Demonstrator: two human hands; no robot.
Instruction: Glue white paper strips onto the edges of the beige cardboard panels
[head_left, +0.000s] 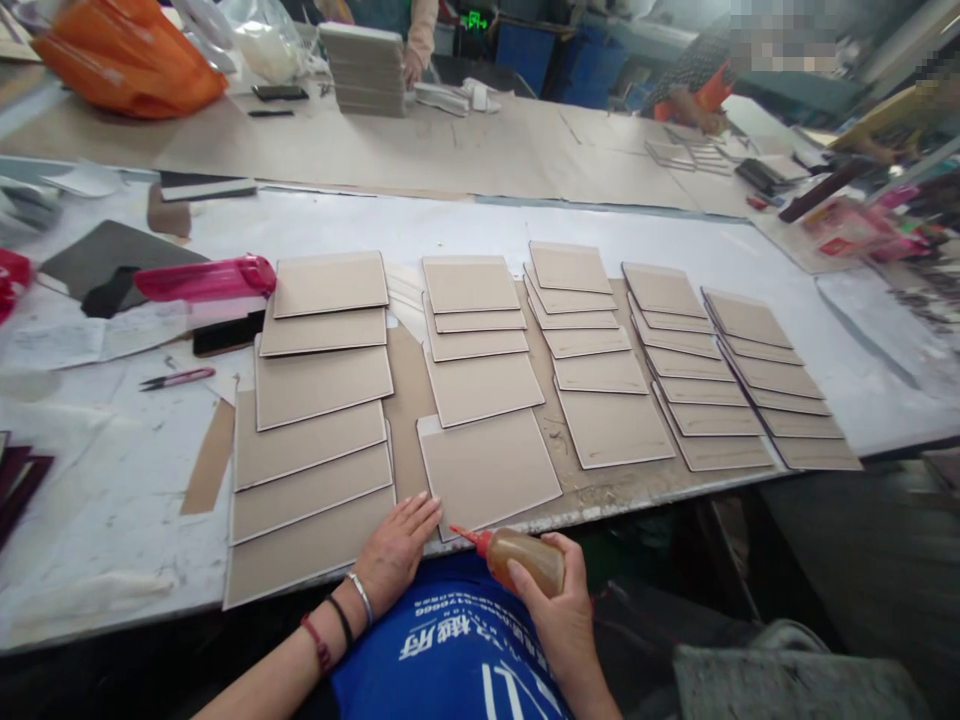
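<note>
My right hand point(559, 600) is wrapped round a squeeze bottle point(525, 560) of amber liquid with a red nozzle. The bottle lies tilted, its tip pointing left at the near edge of a beige board panel point(491, 465). My left hand point(401, 545) rests flat, fingers stretched out, between that panel and the nearest panel of the left column point(315, 540). Several overlapping columns of such panels run away from me; the middle column point(615, 425) and the right ones point(814, 450) show brownish streaks along some near edges.
On the left lie a pink pouch point(206, 278), thread snips point(178, 379) and paper scraps. Across a second table stand an orange bag point(124, 60) and a stack of boards point(365, 70) by a co-worker's hand point(413, 66). Another person works at the far right.
</note>
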